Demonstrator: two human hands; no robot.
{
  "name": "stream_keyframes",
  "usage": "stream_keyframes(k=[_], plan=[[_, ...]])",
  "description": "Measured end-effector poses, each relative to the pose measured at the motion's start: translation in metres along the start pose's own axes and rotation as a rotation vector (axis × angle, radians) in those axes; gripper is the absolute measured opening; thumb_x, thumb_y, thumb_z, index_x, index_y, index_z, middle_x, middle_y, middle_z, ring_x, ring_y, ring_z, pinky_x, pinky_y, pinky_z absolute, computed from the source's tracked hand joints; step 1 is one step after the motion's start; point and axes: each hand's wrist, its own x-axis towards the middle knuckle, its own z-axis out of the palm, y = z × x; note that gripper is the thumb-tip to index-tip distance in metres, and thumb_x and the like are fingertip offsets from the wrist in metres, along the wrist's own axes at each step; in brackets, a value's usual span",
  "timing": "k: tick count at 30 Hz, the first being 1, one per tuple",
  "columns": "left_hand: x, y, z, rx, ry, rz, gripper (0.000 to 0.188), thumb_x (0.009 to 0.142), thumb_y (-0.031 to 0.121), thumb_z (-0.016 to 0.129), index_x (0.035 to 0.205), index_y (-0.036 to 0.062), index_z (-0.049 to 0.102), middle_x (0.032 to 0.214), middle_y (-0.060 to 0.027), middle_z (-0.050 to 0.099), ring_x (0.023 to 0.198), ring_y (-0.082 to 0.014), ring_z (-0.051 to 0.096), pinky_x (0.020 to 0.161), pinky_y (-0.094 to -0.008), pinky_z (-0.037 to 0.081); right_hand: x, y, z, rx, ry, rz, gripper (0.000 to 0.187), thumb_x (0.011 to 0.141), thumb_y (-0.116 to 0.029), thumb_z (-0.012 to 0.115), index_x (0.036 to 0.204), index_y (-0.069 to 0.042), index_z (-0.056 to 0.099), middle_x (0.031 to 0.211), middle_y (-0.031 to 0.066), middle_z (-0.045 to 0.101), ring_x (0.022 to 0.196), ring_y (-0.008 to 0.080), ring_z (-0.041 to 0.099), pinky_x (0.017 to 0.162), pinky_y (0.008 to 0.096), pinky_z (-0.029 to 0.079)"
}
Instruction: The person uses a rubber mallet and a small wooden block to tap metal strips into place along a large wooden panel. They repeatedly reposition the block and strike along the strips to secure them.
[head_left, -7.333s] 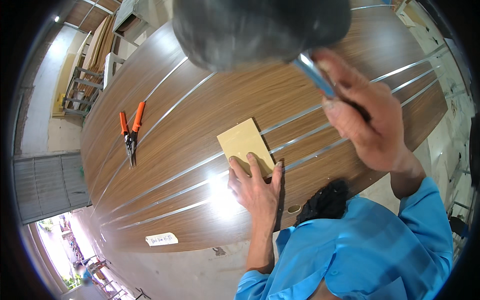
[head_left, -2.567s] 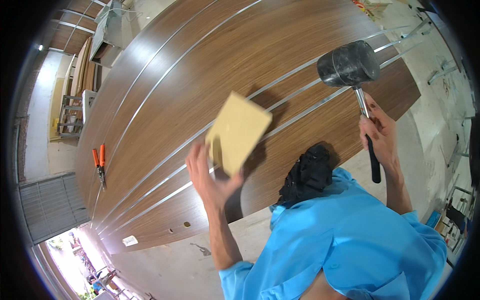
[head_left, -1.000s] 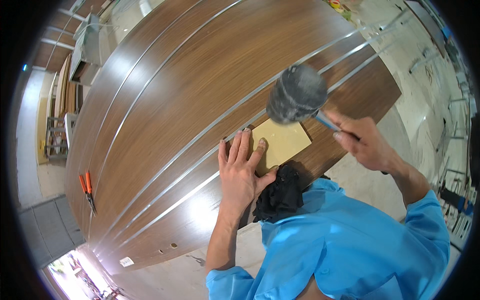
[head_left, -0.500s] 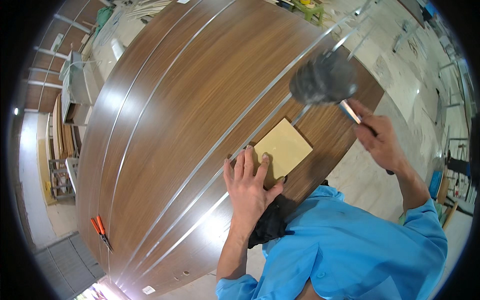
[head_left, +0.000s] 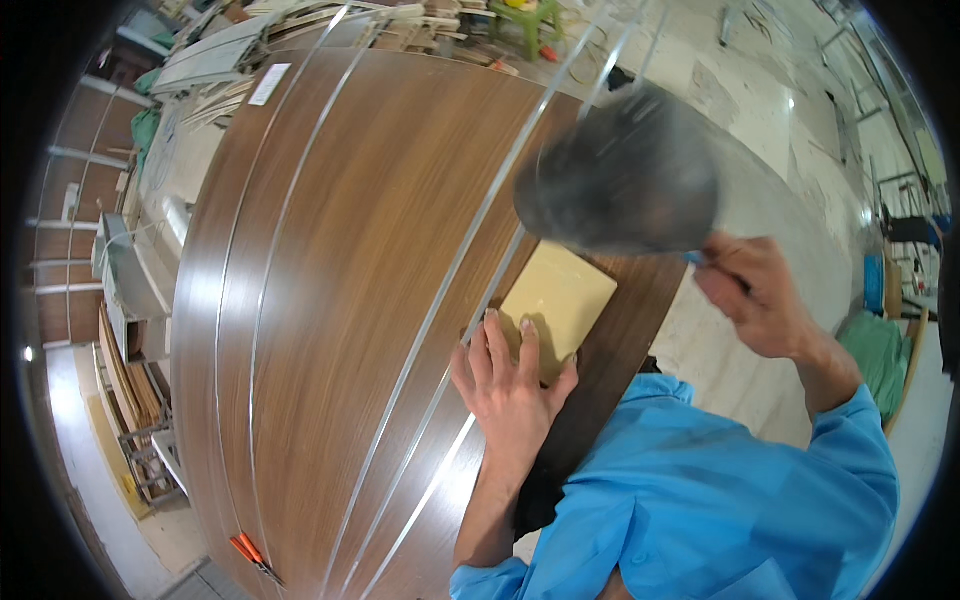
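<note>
A dark wood-grain panel (head_left: 350,230) lies before me, with thin silvery strips (head_left: 430,318) running along it. My left hand (head_left: 510,395) grips the near end of a pale yellow block (head_left: 562,290), fingers over its top and left side, thumb at its right edge. The block lies over the strips close to the panel's right edge. My right hand (head_left: 755,295) is closed around the handle of a black-headed mallet (head_left: 620,175). The mallet head is raised above the block's far end and smeared by motion. It hides part of the panel and strips behind it.
Orange-handled pliers (head_left: 255,557) lie on the panel at the lower left. A white label (head_left: 269,84) sits at its far left corner. Wood scraps (head_left: 410,30) and a green stool (head_left: 530,25) stand beyond the far edge. Green cloth (head_left: 876,362) hangs at the right.
My view has shifted, showing more of the panel's far end. The mallet head looks larger and farther left. My left hand stays on the yellow block.
</note>
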Motion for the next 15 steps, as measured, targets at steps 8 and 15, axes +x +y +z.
stream_keyframes(k=[8, 15], plan=[[0.034, 0.013, 0.019, -0.042, -0.007, 0.024, 0.061, 0.074, 0.040, 0.089, 0.120, 0.0025, 0.075, 0.140, -0.0282, 0.058, 0.125, -0.0426, 0.056, 0.104, -0.0565, 0.040, 0.012, 0.046, 0.013, -0.049, -0.092, 0.133, 0.052, 0.099, -0.007, 0.067, 0.149, -0.002, 0.056, 0.086, 0.0194, 0.067, 0.070, 0.0291, 0.065, 0.068, 0.0392, 0.051], [0.092, 0.023, 0.046, -0.094, 0.063, 0.064, 0.065, 0.070, 0.036, 0.091, 0.123, 0.0046, 0.073, 0.137, -0.0248, 0.059, 0.124, -0.0408, 0.057, 0.101, -0.0535, 0.043, 0.032, 0.058, -0.016, 0.313, 0.273, 0.156, 0.020, 0.108, -0.015, 0.060, 0.116, 0.002, 0.065, 0.083, 0.0065, 0.063, 0.059, 0.0063, 0.047, 0.053, 0.0266, 0.040]])
